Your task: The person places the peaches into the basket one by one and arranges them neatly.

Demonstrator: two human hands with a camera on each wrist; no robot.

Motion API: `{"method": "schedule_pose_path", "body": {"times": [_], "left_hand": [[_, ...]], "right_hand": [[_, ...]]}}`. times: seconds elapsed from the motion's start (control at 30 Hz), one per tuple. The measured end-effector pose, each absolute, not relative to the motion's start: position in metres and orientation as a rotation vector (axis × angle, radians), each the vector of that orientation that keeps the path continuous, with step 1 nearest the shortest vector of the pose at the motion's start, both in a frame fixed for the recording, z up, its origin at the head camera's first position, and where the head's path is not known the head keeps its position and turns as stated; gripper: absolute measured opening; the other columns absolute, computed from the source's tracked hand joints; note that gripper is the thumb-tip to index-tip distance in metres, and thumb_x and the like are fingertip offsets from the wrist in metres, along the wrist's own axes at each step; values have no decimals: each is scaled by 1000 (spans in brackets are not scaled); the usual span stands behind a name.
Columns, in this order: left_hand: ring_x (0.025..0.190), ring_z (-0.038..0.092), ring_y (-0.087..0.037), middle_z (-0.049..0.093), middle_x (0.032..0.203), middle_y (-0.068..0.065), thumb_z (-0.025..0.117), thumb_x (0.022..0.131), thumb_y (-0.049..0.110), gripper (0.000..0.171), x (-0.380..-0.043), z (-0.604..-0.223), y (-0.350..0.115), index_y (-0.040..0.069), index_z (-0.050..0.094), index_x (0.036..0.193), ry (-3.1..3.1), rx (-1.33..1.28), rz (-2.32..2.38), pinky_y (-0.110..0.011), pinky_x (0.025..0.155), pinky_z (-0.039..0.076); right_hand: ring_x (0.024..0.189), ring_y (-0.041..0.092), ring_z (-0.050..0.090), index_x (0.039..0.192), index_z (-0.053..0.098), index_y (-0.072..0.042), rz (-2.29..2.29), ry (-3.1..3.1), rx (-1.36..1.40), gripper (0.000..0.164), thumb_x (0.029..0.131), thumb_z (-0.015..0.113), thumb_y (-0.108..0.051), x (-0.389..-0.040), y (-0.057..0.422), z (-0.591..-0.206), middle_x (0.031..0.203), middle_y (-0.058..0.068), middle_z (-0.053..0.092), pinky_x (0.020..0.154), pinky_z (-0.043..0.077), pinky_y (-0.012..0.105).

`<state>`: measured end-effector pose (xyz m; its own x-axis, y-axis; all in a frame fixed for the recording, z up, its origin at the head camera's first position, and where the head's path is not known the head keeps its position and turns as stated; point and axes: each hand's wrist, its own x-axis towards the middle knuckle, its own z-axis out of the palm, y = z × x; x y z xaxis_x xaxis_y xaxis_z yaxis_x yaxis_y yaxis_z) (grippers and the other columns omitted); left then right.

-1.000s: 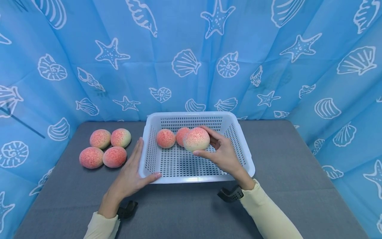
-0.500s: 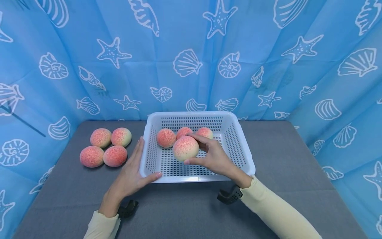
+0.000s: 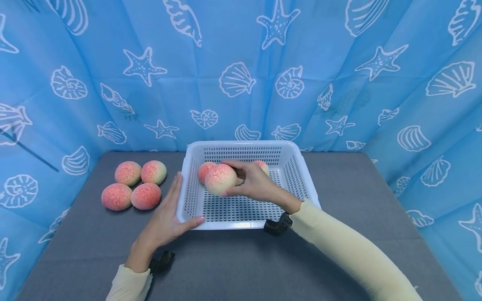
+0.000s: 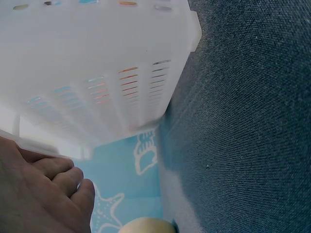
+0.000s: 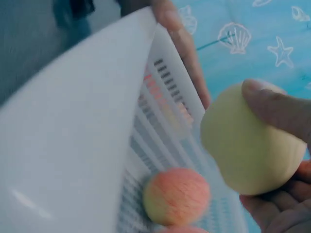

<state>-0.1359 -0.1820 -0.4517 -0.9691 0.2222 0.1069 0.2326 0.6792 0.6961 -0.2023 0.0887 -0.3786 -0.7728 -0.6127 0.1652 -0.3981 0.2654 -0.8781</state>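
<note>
My right hand [image 3: 257, 184] holds a pink and cream peach [image 3: 220, 179] between thumb and fingers, raised over the left half of a white perforated plastic basket [image 3: 241, 225]. The peach's pale underside shows in the right wrist view. Inside the basket, one peach [image 3: 205, 170] lies at the left and another [image 3: 262, 167] farther right. A third between them is mostly hidden by the right hand. My left hand [image 3: 163, 221] rests at the basket's front left corner, fingers straight along the left side, thumb on the front rim.
Several more peaches [image 3: 146, 196] lie grouped on the grey cloth-covered table [image 3: 233, 267], left of the basket. A blue curtain [image 3: 241, 108] with white shells and starfish hangs behind the table and along its sides. Each wrist wears a black device [image 3: 278, 224].
My right hand has carried the peach leftward across the basket, so the right-hand peach inside now shows. The left hand stays in place at the corner.
</note>
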Motion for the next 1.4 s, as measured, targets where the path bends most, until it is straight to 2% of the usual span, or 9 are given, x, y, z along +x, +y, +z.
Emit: {"method": "schedule_pose_path", "body": {"times": [0.3, 0.53, 0.8, 1.0, 1.2, 1.4], "left_hand": [[150, 20, -45, -6, 170, -6, 82, 80, 53, 127, -136, -453, -181, 34, -14, 161, -2860, -398, -1208, -74, 106, 28], [150, 20, -45, -7, 170, -5, 80, 80, 58, 127, -136, -452, -181, 33, -15, 161, -2866, -393, -1213, -73, 106, 29], [152, 12, -44, -7, 170, -6, 81, 81, 54, 126, -135, -453, -181, 33, -15, 161, -2888, -367, -1195, -75, 107, 25], [152, 14, -45, -8, 170, -5, 79, 80, 60, 127, -136, -453, -182, 32, -15, 161, -2893, -364, -1187, -75, 107, 25], [150, 18, -46, -6, 170, -8, 79, 80, 61, 128, -136, -451, -181, 24, -11, 163, -2898, -357, -1182, -74, 107, 26], [151, 16, -45, -7, 170, -6, 78, 79, 63, 128, -136, -451, -181, 30, -15, 161, -2914, -343, -1175, -75, 107, 24]], "right_hand": [[120, 21, 64, 148, 49, 1, -1464, 2203, -853, 82, 77, 90, -7, -221, 70, -394, 139, 12, 60, 95, 54, 31], [106, 16, 68, 140, 61, -10, -1378, 2148, -890, 68, 78, 90, -14, -229, 63, -404, 124, 0, 68, 93, 55, 31], [110, 15, 66, 139, 61, -9, -1239, 2036, -773, 71, 75, 91, -13, -236, 57, -414, 124, -2, 69, 96, 52, 32], [110, 15, 64, 135, 62, -8, -1169, 2011, -742, 70, 73, 93, -10, -239, 54, -420, 121, -3, 69, 97, 51, 33], [110, 17, 64, 130, 63, -7, -1171, 1947, -728, 63, 74, 90, -3, -242, 51, -424, 120, 0, 69, 98, 51, 32], [111, 17, 65, 131, 65, -7, -1125, 1966, -769, 63, 74, 91, -6, -245, 51, -425, 121, 0, 70, 99, 51, 31]]}}
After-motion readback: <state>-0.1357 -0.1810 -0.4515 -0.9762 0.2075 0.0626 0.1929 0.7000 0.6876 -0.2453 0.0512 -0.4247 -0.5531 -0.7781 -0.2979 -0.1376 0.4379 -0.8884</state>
